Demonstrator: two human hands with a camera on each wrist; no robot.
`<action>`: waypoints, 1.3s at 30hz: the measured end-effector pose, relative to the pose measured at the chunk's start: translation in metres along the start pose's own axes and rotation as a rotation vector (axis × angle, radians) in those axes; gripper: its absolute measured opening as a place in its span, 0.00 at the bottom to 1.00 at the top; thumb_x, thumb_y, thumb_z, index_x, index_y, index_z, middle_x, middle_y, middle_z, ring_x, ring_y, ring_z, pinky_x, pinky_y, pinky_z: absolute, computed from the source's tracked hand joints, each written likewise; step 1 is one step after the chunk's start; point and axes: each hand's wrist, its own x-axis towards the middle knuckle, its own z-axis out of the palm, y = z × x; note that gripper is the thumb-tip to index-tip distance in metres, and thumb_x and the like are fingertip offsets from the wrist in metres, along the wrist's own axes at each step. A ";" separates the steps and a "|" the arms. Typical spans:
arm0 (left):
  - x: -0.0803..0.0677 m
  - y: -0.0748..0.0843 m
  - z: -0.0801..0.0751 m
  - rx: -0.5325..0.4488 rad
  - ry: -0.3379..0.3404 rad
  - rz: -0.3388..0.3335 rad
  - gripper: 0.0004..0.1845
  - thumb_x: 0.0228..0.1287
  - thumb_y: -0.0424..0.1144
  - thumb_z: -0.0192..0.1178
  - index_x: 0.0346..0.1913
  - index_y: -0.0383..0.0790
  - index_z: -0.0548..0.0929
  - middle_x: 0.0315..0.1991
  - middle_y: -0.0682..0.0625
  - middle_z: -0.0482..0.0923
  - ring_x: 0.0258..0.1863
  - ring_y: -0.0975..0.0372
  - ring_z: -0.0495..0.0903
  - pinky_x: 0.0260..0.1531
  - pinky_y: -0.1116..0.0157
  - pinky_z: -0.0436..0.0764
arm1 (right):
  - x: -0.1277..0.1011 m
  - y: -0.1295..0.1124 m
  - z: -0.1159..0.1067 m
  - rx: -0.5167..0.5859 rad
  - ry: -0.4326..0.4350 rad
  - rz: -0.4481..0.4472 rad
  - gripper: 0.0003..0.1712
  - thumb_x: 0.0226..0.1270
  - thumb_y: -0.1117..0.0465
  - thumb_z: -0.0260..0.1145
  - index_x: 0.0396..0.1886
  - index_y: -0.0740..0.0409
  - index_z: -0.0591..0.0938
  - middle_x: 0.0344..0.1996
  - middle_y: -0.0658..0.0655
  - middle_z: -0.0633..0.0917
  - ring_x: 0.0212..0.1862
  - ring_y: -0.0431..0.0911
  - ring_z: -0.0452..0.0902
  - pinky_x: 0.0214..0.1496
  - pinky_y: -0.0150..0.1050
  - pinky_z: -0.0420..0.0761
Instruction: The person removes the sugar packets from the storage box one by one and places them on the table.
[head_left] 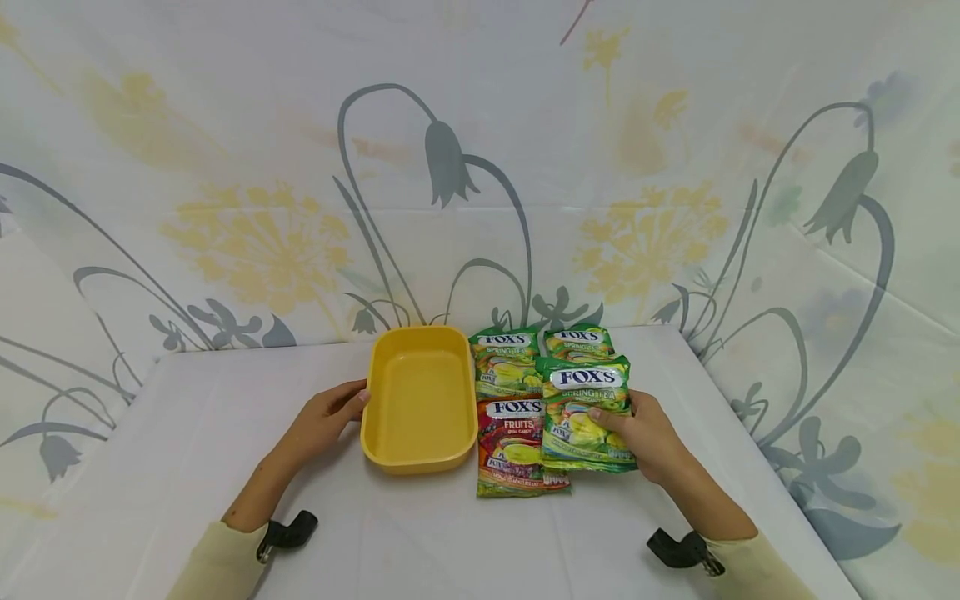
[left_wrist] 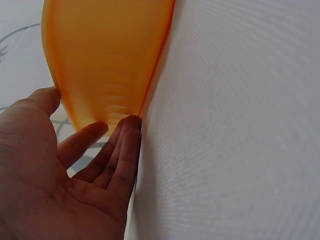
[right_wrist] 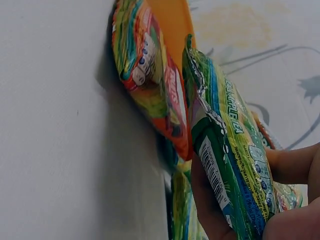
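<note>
My right hand [head_left: 654,435] grips a green candy bag [head_left: 577,442] marked Spring Tea, thumb across its front and fingers behind. Raised off the table, it overlaps the bags around it in the head view. A red Fruits candy bag [head_left: 510,454] lies to its left, also seen as a red bag [right_wrist: 167,95] in the right wrist view. At the left, my left hand [head_left: 324,421] touches the side of a yellow tray [head_left: 420,465] with loosely extended fingers. In the left wrist view, the thumb meets the tray's [left_wrist: 107,55] rim and the fingertips [left_wrist: 131,122] rest low against its outer wall.
Behind the red bag lies another green candy bag [head_left: 504,367], and one more green bag [head_left: 577,337] lies at the back right, partly covered by the held one. White cloth [head_left: 420,542] covers the table. A floral curtain [head_left: 465,250] hangs along the table's back edge.
</note>
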 end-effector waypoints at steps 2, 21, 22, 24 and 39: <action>0.001 -0.001 0.000 0.008 0.001 -0.004 0.35 0.84 0.57 0.51 0.78 0.34 0.70 0.70 0.37 0.78 0.54 0.52 0.88 0.61 0.53 0.85 | 0.000 0.003 -0.006 -0.005 0.001 0.018 0.32 0.79 0.61 0.65 0.72 0.76 0.67 0.46 0.58 0.88 0.45 0.45 0.88 0.46 0.38 0.89; 0.001 -0.002 0.000 -0.007 -0.004 -0.018 0.35 0.84 0.58 0.51 0.78 0.34 0.70 0.69 0.38 0.79 0.53 0.54 0.88 0.63 0.52 0.83 | 0.007 0.024 -0.035 -0.118 -0.035 0.117 0.33 0.77 0.59 0.67 0.70 0.76 0.68 0.45 0.59 0.88 0.42 0.46 0.87 0.43 0.40 0.89; 0.001 -0.003 0.000 -0.008 -0.003 -0.023 0.35 0.84 0.58 0.51 0.78 0.35 0.70 0.70 0.38 0.79 0.53 0.54 0.88 0.63 0.52 0.84 | 0.008 0.025 -0.035 -0.125 -0.043 0.118 0.33 0.77 0.59 0.67 0.70 0.76 0.68 0.45 0.59 0.88 0.42 0.46 0.87 0.43 0.40 0.89; 0.001 -0.003 0.000 -0.004 -0.008 -0.024 0.35 0.84 0.59 0.51 0.78 0.35 0.70 0.70 0.38 0.78 0.54 0.54 0.88 0.63 0.52 0.83 | 0.009 0.026 -0.035 -0.138 -0.055 0.124 0.32 0.76 0.59 0.68 0.69 0.75 0.69 0.46 0.60 0.87 0.43 0.47 0.87 0.44 0.41 0.89; 0.001 0.001 0.000 0.026 -0.003 -0.019 0.35 0.85 0.57 0.50 0.78 0.33 0.70 0.68 0.37 0.80 0.53 0.54 0.89 0.62 0.51 0.84 | 0.001 0.015 -0.034 -0.759 0.078 0.008 0.44 0.71 0.43 0.71 0.64 0.80 0.72 0.47 0.68 0.84 0.46 0.56 0.80 0.48 0.55 0.83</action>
